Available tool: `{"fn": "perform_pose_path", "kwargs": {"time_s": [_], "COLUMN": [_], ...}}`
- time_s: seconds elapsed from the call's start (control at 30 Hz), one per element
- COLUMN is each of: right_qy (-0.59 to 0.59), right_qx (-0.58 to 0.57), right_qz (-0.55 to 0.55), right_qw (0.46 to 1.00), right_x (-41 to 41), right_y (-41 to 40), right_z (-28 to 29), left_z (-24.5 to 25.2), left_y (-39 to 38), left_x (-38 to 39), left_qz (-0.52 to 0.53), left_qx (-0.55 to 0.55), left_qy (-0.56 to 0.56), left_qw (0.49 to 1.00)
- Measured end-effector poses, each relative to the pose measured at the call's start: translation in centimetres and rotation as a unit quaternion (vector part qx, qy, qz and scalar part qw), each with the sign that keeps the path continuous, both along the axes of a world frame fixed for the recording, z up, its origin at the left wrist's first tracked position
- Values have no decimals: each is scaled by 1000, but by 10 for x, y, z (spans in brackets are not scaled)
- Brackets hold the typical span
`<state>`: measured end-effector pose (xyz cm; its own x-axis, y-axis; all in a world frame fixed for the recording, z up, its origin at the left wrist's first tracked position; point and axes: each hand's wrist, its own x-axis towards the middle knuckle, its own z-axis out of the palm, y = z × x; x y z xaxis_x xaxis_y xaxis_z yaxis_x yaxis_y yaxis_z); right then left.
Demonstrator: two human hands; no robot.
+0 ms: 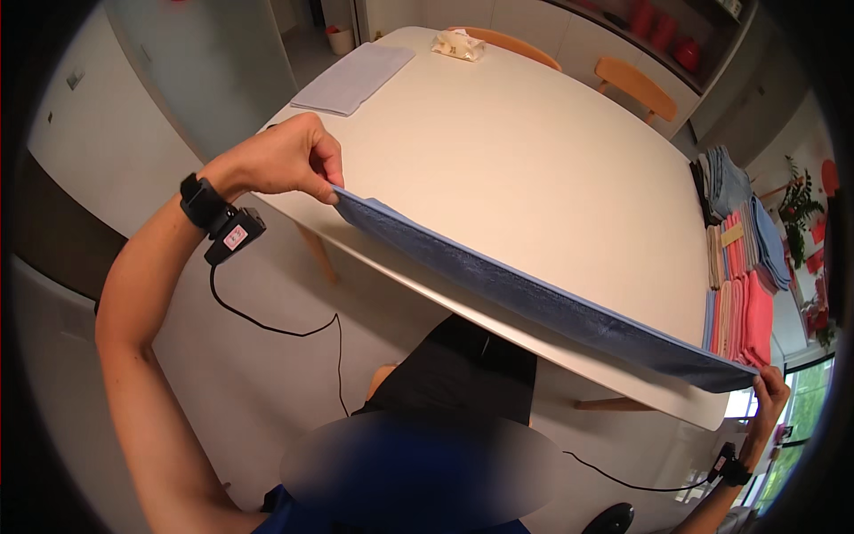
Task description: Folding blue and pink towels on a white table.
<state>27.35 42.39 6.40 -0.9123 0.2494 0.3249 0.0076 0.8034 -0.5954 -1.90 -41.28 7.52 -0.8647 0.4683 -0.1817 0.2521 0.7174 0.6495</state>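
Note:
A blue cloth, likely a towel (534,294), is stretched between my hands along the near edge of the white table (520,153). My left hand (300,157) pinches its left corner between thumb and fingers. At the far right, my right hand (772,394) grips the opposite corner. The cloth's top edge runs nearly straight, and its darker, plush-looking side hangs below. Each wrist carries a black strap with a small device and a cable. A folded pale lilac cloth (355,78) lies flat at the table's far left corner.
Stacks of folded pink, beige and blue cloths (737,317) stand along the table's right edge, with folded denim (727,180) behind them. A soft tissue pack (458,45) lies at the far edge. Wooden chairs (635,87) stand beyond the table. Cables hang from both wrist devices.

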Motion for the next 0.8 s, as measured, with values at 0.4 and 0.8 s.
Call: {"fn": "perform_pose_path", "kwargs": {"time_s": [0.4,0.8], "right_qy": [-21,-57], "right_qx": [73,47], "right_qz": [29,12], "right_qw": [997,997], "right_x": [-42,-83], "right_y": [-39,-72], "right_z": [38,27], "left_z": [14,-16], "left_y": [-27,-63], "left_x": [-38,-63], "left_qz": [86,83], "left_qx": [48,62], "left_qy": [248,95], "left_qw": [964,990]}}
